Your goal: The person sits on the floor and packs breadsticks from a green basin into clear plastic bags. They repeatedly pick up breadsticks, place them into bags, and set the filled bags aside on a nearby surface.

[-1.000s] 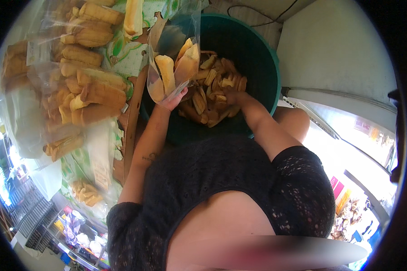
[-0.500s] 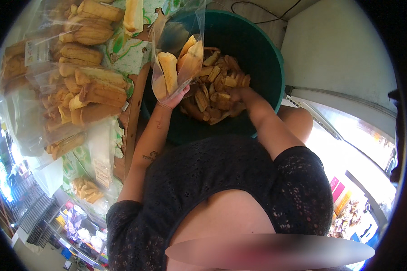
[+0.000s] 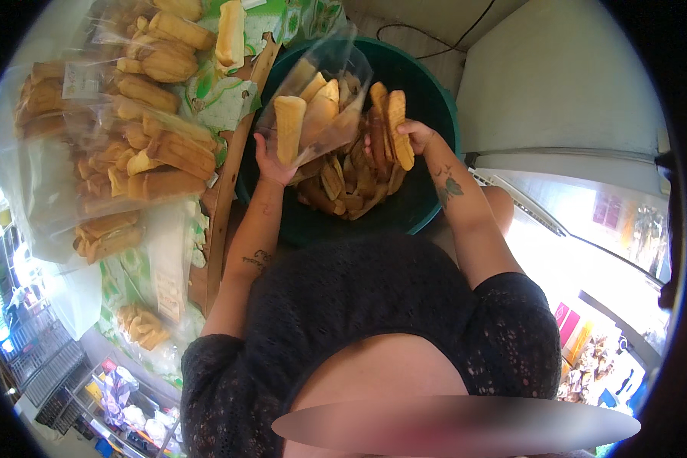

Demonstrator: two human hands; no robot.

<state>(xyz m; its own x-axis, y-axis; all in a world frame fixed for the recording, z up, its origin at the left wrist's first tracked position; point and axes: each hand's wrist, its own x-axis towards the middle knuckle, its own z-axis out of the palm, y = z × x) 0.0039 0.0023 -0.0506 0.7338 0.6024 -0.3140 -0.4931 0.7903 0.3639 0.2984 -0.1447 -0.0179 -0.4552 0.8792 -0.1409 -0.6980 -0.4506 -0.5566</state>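
Observation:
My left hand is closed on a clear plastic bag, tilted over the left part of a deep green tub. Several long golden-brown bread pieces stand inside the bag. My right hand grips a small bunch of bread sticks, held upright just right of the bag and apart from its side. Below both hands, a heap of loose bread sticks lies in the tub. The bag hides part of that heap, and the bunch covers some of my right fingers.
On the left, a table with a green-and-white cover bears several filled bags of bread and a single bread piece. Its wooden edge runs beside the tub. A pale cabinet stands at right; a dark cable lies behind.
My right hand has come up out of the heap with a bunch of bread sticks. The bag has tilted and shifted slightly right, its open end leaning right.

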